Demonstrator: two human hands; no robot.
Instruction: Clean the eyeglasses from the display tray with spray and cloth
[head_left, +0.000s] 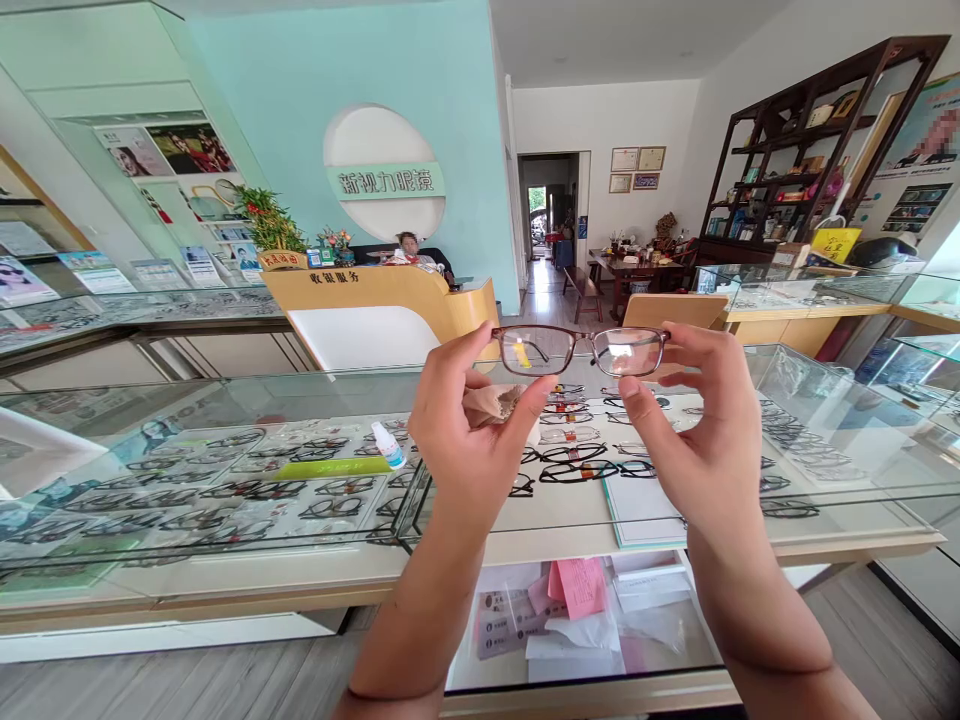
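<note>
Left hand (455, 425) and right hand (711, 430) pinch eyeglasses (583, 337) above a display case (570, 541). Already lifted, the pair is not yet set down.

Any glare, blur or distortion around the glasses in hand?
Head view: bright patches, likely reflections, on the held eyeglasses, which look sharp; head view: wide-angle stretch slants the wooden shelf; head view: far doorway very bright, part of the right-hand poster pixelated.

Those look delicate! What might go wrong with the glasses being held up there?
The left hand and right hand seem to grip the glasses only near their ends, so the pair might slip onto the glass counter below. The thumbs sit close to the lenses, which might get smudged.
</note>
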